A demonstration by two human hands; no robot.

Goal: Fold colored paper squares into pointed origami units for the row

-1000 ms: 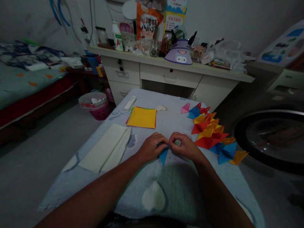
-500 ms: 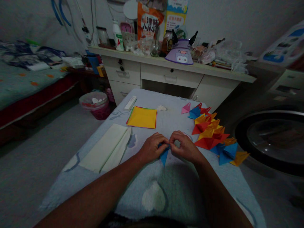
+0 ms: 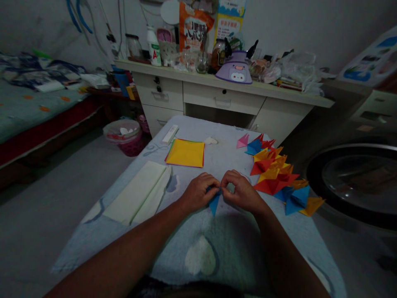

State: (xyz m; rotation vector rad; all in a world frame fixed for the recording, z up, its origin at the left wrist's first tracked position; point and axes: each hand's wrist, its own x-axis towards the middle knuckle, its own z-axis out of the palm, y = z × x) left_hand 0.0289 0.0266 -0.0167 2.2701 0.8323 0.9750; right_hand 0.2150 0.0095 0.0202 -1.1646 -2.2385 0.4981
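A piece of folded blue origami paper (image 3: pixel 214 203) is pinched between my two hands above the cloth-covered table (image 3: pixel 186 225). My left hand (image 3: pixel 200 192) grips its upper left part, thumb and fingers closed. The fingertips of my right hand (image 3: pixel 240 190) meet the left ones at the paper's top edge and pinch it there. One pointed corner hangs down below the hands; the rest is hidden by the fingers. Beyond my left hand lies a stack of square coloured paper (image 3: pixel 186 153), yellow on top. To the right stretches a row of folded paper cranes (image 3: pixel 273 174) in several colours.
A folded pale cloth (image 3: pixel 136 192) lies left of my forearm. Near the far edge are a small white strip-shaped object (image 3: pixel 170 134) and a crumpled white scrap (image 3: pixel 211 140). A cluttered desk (image 3: pixel 201 89) stands behind, a pink bin (image 3: pixel 130 142) left, a washing machine (image 3: pixel 350 145) right.
Almost nothing differs. Both hands keep their pinch on the blue paper, with only a very slight shift of the fingers and the view.
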